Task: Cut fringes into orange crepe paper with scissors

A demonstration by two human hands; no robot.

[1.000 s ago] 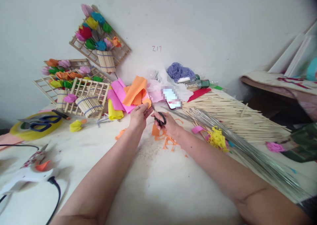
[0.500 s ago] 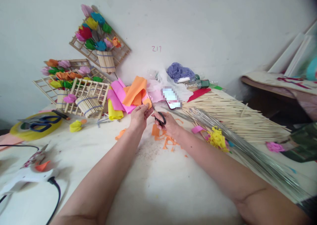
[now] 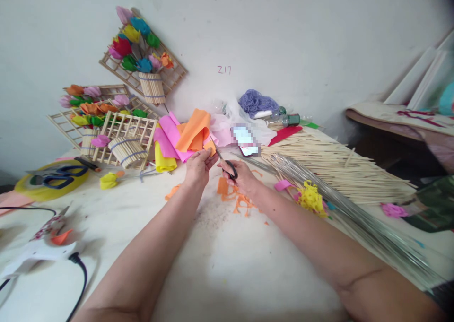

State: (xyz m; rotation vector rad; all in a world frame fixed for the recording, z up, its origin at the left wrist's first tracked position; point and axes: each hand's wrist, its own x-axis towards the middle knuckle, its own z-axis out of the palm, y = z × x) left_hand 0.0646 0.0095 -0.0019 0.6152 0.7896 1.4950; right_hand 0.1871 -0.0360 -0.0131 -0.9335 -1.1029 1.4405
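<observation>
The orange piece [image 3: 210, 147] is pinched by the thumb and fingers of the left hand [image 3: 198, 167], just left of the phone [image 3: 245, 140] and a little nearer. The scissors [image 3: 232, 171] are gripped in the right hand [image 3: 241, 176], on the near side of the phone; their black handles are wrapped by the fingers, and the blades are pointed at the piece's right edge — whether paper is met by them cannot be told. The two hands are held close but apart.

Orange scraps [image 3: 243, 203] are scattered on the counter [image 3: 220, 270], nearer than the phone. Left of the phone, an orange sheet [image 3: 196, 127] is laid over pink sheets [image 3: 166, 132], with a yellow sheet [image 3: 165, 160] tucked at their near edge. Farther left, paper flowers [image 3: 122, 47] are set in stick pots on lattice panels [image 3: 145, 135]. Purple yarn [image 3: 256, 102] is heaped behind the phone. To its right, pale sticks [image 3: 329, 166] are spread, with wires [image 3: 319, 189] laid along their near side — a yellow tangle [image 3: 312, 199] is seen beside these. Well left of the phone and nearer, a glue gun [image 3: 48, 227] is seen by a power strip [image 3: 39, 255].
</observation>
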